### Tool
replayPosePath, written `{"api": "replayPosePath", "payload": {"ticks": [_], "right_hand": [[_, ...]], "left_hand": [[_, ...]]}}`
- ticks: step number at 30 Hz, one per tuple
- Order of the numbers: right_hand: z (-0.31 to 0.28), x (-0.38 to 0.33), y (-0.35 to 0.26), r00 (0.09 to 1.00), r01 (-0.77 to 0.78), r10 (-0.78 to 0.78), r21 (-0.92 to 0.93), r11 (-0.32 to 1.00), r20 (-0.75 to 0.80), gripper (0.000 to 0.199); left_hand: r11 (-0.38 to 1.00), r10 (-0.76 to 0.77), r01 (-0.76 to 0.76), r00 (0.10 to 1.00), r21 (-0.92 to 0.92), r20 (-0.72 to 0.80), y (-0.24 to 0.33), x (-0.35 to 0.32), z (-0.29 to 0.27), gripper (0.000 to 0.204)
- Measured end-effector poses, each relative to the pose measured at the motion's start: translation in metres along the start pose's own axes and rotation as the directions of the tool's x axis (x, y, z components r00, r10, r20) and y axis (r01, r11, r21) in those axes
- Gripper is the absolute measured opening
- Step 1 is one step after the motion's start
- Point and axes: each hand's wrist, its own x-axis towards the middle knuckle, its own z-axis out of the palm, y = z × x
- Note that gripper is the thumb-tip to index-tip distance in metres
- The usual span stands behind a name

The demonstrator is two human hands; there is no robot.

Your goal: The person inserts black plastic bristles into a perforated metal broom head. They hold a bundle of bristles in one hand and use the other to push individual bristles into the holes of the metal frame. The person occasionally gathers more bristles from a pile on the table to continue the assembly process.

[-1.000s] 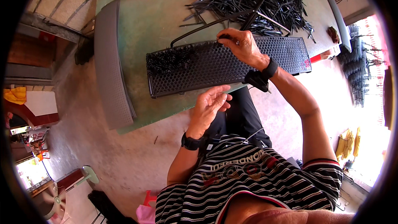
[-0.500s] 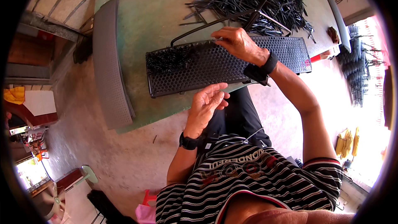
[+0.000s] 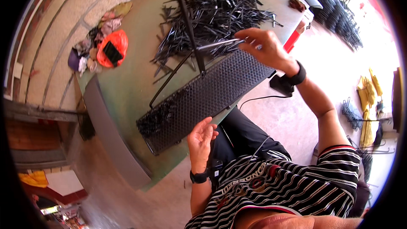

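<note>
A long black panel (image 3: 207, 91) with a honeycomb of holes lies slantwise on the green table. Dense black bristle-like pieces (image 3: 157, 118) cover its left end. Off the panel's near edge, my left hand (image 3: 201, 140) is open, palm partly turned up, with nothing in it. My right hand (image 3: 269, 51) is above the panel's right end, fingers bent together; whatever may be between them is too small to tell. In the picture its fingertips meet the end of a silver rod (image 3: 220, 44) of a black metal frame (image 3: 186, 17). Beyond lies a heap of thin black strips (image 3: 220, 12).
Grey perforated sheets (image 3: 112, 140) curve along the table's left edge. An orange bag (image 3: 118, 42) with a black object sits at the far left beside crumpled cloths (image 3: 108, 25). A dark cable (image 3: 263, 98) hangs near my right wrist. Black wire racks (image 3: 335, 15) stand at the right.
The whole view has turned and shifted, so the table appears tilted. My right hand has moved from over the panel's middle to its right end, near the heap. My left hand stays by the near edge.
</note>
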Motion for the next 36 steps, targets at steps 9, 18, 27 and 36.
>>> {"api": "replayPosePath", "payload": {"ticks": [9, 18, 27, 36], "right_hand": [[-0.103, 0.012, 0.146, 0.914, -0.406, 0.376, -0.366, 0.837, -0.154, 0.076], [-0.099, 0.071, 0.262, 0.791, -0.395, 0.6, -0.648, 0.651, 0.122, 0.115], [-0.024, 0.11, 0.282, 0.715, -0.495, 0.696, -0.652, 0.574, 0.07, 0.139], [-0.029, 0.105, 0.299, 0.758, -0.305, 0.633, -0.771, 0.559, 0.159, 0.104]], "left_hand": [[0.92, 0.224, -0.156, 0.962, 0.36, -0.155, -0.023, 0.043, -0.001, 0.025], [0.896, 0.138, -0.038, 0.971, 0.443, -0.195, -0.009, 0.041, 0.007, 0.026], [0.897, 0.081, 0.026, 0.972, 0.441, -0.222, -0.003, 0.043, 0.01, 0.026], [0.914, 0.043, 0.056, 0.972, 0.403, -0.231, 0.001, 0.043, 0.011, 0.025]]}}
